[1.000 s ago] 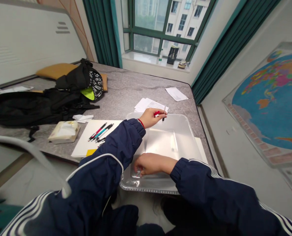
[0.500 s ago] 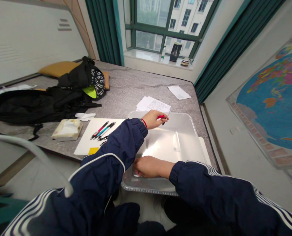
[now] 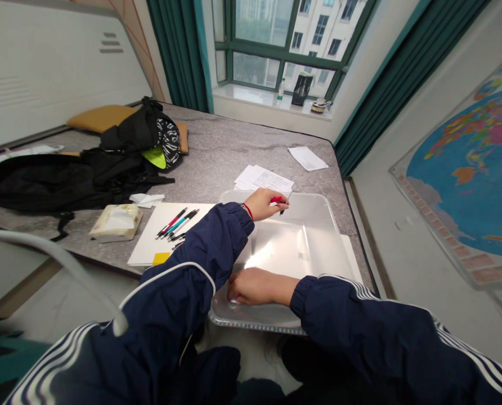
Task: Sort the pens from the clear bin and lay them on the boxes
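Observation:
A clear plastic bin (image 3: 318, 216) stands at the near edge of the grey table (image 3: 229, 149). My left hand (image 3: 264, 204) reaches over the bin's far left rim with its fingers closed on a red pen (image 3: 277, 200), whose dark tip points into the bin. My right hand (image 3: 251, 286) lies inside the bin at its near left corner, fingers curled down against the bottom; I cannot make out whether anything is under them. Several more pens (image 3: 177, 223) lie on a white sheet (image 3: 153, 239) to the left of the bin.
A tissue pack (image 3: 116, 221) lies left of the white sheet. Black bags (image 3: 86, 169) cover the table's left side. Printed papers (image 3: 263, 179) lie behind the bin, another sheet (image 3: 308, 158) farther back. A world map (image 3: 470, 174) hangs on the right wall.
My left hand has lowered the red pen slightly toward the bin's far rim. The view has shifted a little. My right hand has stayed in the bin's near corner.

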Tool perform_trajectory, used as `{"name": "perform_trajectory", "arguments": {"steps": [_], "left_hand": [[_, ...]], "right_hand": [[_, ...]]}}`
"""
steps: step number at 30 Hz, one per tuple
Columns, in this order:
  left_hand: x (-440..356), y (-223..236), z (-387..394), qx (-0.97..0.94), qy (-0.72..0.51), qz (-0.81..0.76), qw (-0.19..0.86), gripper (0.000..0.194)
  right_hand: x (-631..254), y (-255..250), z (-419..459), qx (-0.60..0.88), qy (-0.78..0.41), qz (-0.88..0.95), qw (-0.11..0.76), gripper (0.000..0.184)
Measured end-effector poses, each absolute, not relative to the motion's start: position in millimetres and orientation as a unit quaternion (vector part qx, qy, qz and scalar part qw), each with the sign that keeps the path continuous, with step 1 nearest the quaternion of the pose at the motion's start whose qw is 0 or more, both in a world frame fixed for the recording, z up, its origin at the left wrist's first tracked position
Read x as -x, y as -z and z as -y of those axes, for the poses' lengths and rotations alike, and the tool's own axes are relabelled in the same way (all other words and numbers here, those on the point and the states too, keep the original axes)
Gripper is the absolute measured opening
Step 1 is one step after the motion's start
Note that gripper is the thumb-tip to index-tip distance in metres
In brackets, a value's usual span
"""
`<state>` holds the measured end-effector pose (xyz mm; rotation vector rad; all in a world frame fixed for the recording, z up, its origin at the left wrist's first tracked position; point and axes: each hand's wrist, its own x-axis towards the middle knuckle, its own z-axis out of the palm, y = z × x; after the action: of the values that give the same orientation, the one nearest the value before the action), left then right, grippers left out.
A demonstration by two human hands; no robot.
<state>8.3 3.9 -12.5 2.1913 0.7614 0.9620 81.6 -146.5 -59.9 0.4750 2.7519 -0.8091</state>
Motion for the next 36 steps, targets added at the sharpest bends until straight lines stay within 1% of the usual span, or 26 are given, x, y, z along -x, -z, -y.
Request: {"name": "perform_trajectory", "arguments": {"steps": [5, 8, 11, 15, 17, 22, 27, 32, 36], "left_hand": [[-8, 13, -3, -0.832, -0.360, -0.295, 0.302, 0.017], [-8, 14, -4, -0.839, -0.353, -0.294, 0.291, 0.019], [-8, 13, -6, -0.839, -0.354, -0.296, 0.288, 0.018], [-9, 11, -7, -0.837, -0.355, -0.310, 0.279, 0.017], [-9, 12, -9, -0.835, -0.354, -0.319, 0.276, 0.016], [-8, 16, -12, -0.840, -0.345, -0.316, 0.275, 0.018], [-8, 17, -11, -0.841, -0.341, -0.316, 0.277, 0.018], [-8, 17, -10, -0.833, -0.335, -0.325, 0.297, 0.018], [-8, 15, -10, -0.828, -0.336, -0.326, 0.308, 0.017]], "right_hand": [[-79, 62, 149, -0.152, 0.262, -0.946, 0.120, 0.025], [-79, 57, 144, -0.171, 0.266, -0.940, 0.127, 0.024], [-85, 44, 125, -0.216, 0.279, -0.928, 0.118, 0.028], [-101, 27, 96, -0.329, 0.241, -0.907, 0.102, 0.025], [-107, 24, 89, -0.354, 0.221, -0.904, 0.094, 0.022], [-107, 32, 93, -0.345, 0.210, -0.905, 0.131, 0.015], [-102, 45, 102, -0.339, 0.204, -0.911, 0.119, 0.030], [-101, 45, 104, -0.327, 0.190, -0.915, 0.141, 0.021], [-101, 40, 98, -0.327, 0.221, -0.912, 0.114, 0.019]]}}
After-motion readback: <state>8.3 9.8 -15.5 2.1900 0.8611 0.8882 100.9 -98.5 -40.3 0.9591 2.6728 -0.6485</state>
